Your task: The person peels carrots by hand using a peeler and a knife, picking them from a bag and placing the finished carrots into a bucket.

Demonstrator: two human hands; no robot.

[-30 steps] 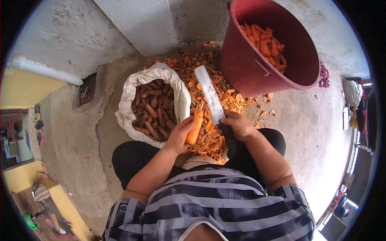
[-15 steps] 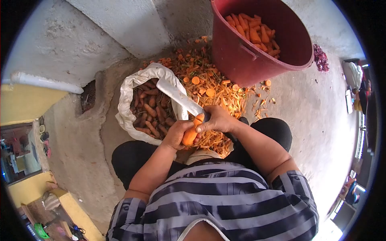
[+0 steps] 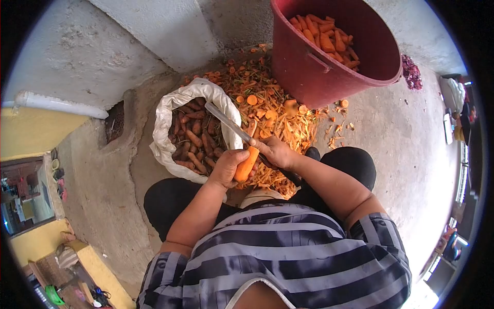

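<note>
1. At the far left, a dim, dark-framed opening (image 3: 25, 193) in a yellow wall shows clutter too small and warped to identify.
2. A white sack with a rolled rim (image 3: 163, 123) stands on the grey concrete floor (image 3: 103, 201), full of brownish-orange carrots (image 3: 193, 138); its depths are hidden.
3. The person's left hand (image 3: 228, 169) grasps a smooth, bright orange carrot (image 3: 246, 167) above the floor, just beside the sack; the fingers beneath are mostly hidden.
4. A long knife with a grey metal blade (image 3: 226, 122) crosses the carrot's upper end, its tip over the sack's opening. Whether the orange piece beyond the blade is joined to the carrot cannot be told.
5. The right hand (image 3: 278, 153) is closed round the knife's dark handle, covering much of it.
6. Behind the hands spreads a heap of orange peelings (image 3: 288, 123), partly covered by the arms.
7. A maroon plastic bucket (image 3: 303, 77), cut off at the top edge, contains peeled orange carrots (image 3: 329, 38).
</note>
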